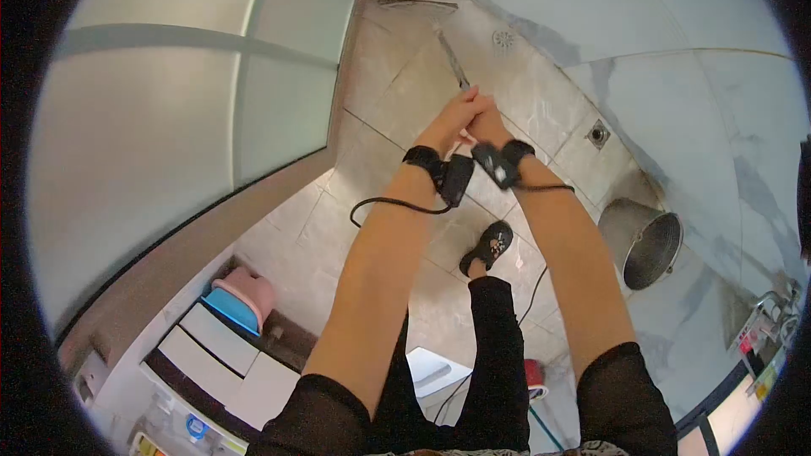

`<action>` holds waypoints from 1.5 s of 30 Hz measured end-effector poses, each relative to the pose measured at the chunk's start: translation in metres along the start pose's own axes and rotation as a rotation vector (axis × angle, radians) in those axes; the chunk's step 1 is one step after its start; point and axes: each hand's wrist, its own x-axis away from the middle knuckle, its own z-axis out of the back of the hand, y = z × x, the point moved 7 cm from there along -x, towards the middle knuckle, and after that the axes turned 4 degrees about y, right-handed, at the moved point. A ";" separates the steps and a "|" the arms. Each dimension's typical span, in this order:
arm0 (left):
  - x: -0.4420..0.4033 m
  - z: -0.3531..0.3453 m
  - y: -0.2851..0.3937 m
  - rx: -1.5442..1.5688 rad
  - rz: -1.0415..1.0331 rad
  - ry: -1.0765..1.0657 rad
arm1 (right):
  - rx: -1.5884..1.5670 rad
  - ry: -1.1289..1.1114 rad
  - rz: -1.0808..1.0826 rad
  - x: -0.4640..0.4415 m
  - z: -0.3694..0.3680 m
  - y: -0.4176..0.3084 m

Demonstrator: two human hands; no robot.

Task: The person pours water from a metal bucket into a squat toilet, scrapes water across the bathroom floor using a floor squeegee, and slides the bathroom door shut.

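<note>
Both of my hands are out in front over the tiled floor, close together on the handle of a floor squeegee (453, 59). My left hand (449, 121) is wrapped round it, fingers closed. Pressed against it, my right hand (489, 121) is closed on the same handle. The handle slants away and slightly left to a wide, thin dark head (418, 5) lying on the floor near the far corner. Part of the grip is hidden by my fingers. Each wrist carries a black strap with a small box and cord.
A frosted glass door (152, 110) stands left; a marble-look wall (701, 101) rises right. Two floor drains, one round (503, 39) and one square (597, 133), lie near it. A grey bucket (642, 241) tilts at right. Pink (245, 291) and blue basins sit lower left beside a white cabinet (211, 338).
</note>
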 end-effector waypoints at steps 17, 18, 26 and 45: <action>0.098 -0.012 -0.041 -0.207 -0.177 -0.247 | 0.063 -0.080 -0.371 0.108 0.027 -0.041; 0.078 -0.005 -0.012 -0.065 -0.207 -0.268 | 0.149 -0.087 -0.387 0.063 0.021 -0.023; 0.013 0.080 0.034 0.389 -0.238 -0.350 | 0.270 -0.072 -0.110 -0.079 -0.052 0.033; 0.361 0.420 -0.008 -0.118 -0.547 1.023 | 0.257 -0.315 -0.412 0.286 0.019 -0.031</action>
